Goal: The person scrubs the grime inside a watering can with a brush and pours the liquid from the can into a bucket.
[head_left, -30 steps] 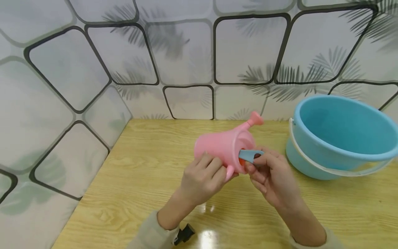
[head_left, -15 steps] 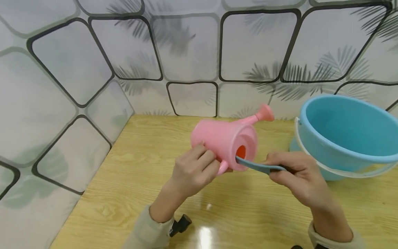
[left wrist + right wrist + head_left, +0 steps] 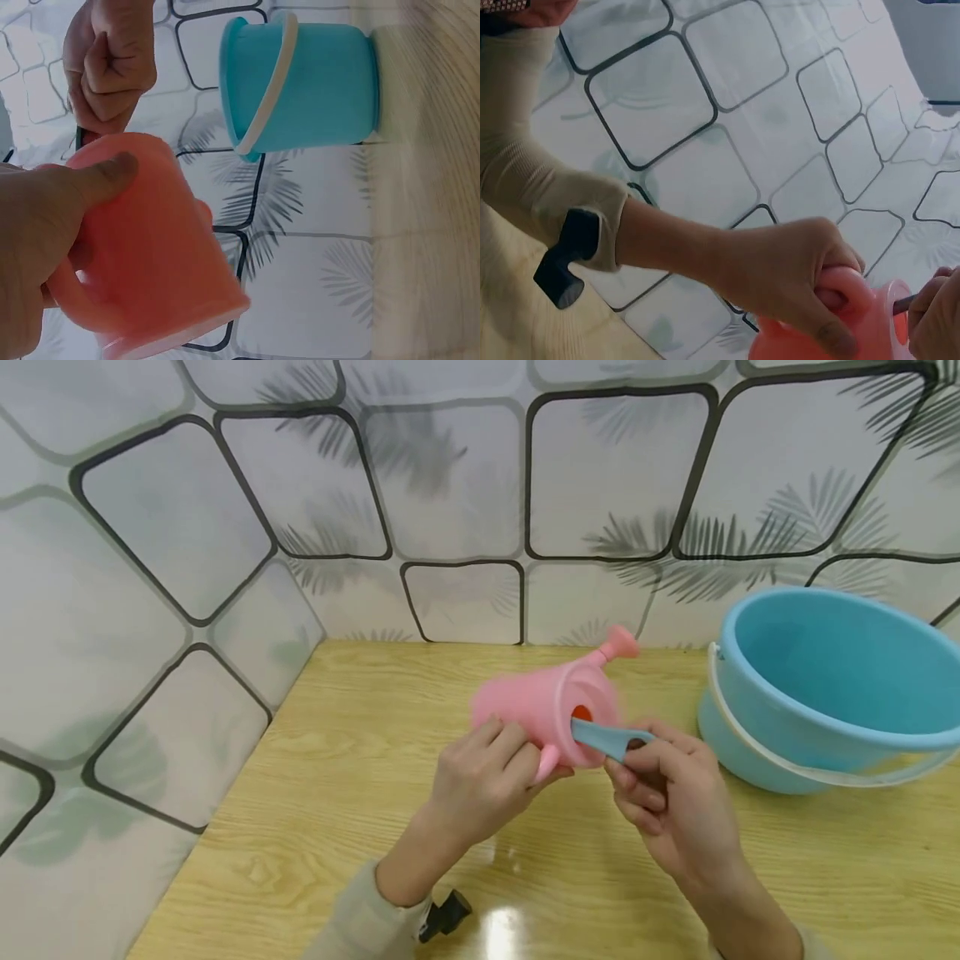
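Note:
A pink watering can (image 3: 521, 700) is held tilted on its side above the table, its spout pointing to the upper right and its orange-lit opening facing right. My left hand (image 3: 483, 781) grips it at the handle; in the left wrist view the thumb lies along the pink body (image 3: 161, 240). A light blue tool handle (image 3: 600, 739) with a hole near its end sticks out of the opening. My right hand (image 3: 678, 802) pinches that handle's outer end. Whatever is at the tool's other end is hidden inside the can.
A blue bucket (image 3: 787, 752) with a white carrying handle (image 3: 772, 760) stands on the wood-grain table (image 3: 300, 827) at the right. Behind the table rises a patterned wall (image 3: 450, 485). A black device (image 3: 446, 917) sits at the left wrist.
My right hand first drew the blue handle farther out to the right, then brought it back left, deeper into the opening. The watering can shifted slightly in my left hand's grip.

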Demonstrator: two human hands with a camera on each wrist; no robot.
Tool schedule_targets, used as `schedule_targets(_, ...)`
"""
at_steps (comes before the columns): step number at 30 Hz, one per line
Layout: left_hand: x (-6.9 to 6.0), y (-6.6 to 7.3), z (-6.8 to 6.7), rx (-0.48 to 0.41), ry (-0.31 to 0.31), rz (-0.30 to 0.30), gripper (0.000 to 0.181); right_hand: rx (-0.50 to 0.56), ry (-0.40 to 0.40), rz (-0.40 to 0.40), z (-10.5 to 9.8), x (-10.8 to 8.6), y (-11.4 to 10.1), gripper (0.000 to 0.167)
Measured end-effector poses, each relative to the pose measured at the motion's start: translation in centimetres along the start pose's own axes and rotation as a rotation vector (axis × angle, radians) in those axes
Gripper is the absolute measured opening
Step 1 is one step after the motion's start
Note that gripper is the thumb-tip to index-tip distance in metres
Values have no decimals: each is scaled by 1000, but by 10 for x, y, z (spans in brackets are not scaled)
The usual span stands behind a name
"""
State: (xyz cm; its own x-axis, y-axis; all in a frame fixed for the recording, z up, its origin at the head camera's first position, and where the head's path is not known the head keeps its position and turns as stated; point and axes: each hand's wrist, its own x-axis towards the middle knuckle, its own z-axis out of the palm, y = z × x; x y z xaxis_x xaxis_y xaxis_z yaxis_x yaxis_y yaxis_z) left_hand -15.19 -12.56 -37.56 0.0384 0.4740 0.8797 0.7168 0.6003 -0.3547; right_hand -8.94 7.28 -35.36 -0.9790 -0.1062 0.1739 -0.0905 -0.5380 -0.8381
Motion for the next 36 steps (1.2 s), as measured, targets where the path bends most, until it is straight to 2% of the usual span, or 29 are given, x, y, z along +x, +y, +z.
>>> schedule_targets(3,-1,3,2,78,-20,2,46,154,8,57,1,0,1,36)
schedule_targets(5,-2,5,2,92,-28,4,46,141,6,33,-1,2,2,38)
schedule_targets(7,0,6,1,81,-36,6,47,18,-9,-30,-4,3,2,38)
schedule_targets(9,2,5,0,45,-31,25,47,-164,-81,-117,-9,5,0,38)
schedule_targets(12,5,0,-3,-42,-18,91,45,-473,-274,-271,-21,5,-11,44)
schedule_targets(15,8,-6,-7,-111,-22,189,40,-677,-495,-414,-30,4,-25,51)
schedule_targets(17,8,-9,-9,-134,-41,234,37,-810,-584,-505,-31,2,-32,50)
schedule_targets(19,7,-11,-9,-126,-72,256,34,-1036,-576,-601,-26,-1,-33,41)
schedule_targets(22,2,-14,-8,-126,-146,231,35,-1446,-445,-730,-15,-8,-29,34)
schedule_targets(23,-1,-15,-7,-130,-170,216,36,-1570,-399,-748,-11,-10,-26,32)
schedule_targets(25,-6,-17,-4,-144,-211,189,36,-1717,-343,-770,-7,-9,-19,34)
schedule_targets(27,-11,-18,-2,-161,-238,167,38,-1776,-320,-780,-5,-5,-13,44)
schedule_targets(30,-16,-20,-1,-157,-264,164,40,-1811,-306,-804,-6,2,-5,50)
schedule_targets(33,-17,-23,-2,-133,-271,180,35,-1819,-288,-787,-5,4,1,53)
schedule_targets(36,-16,-26,-2,-96,-241,225,32,-1824,-299,-743,-2,0,4,52)
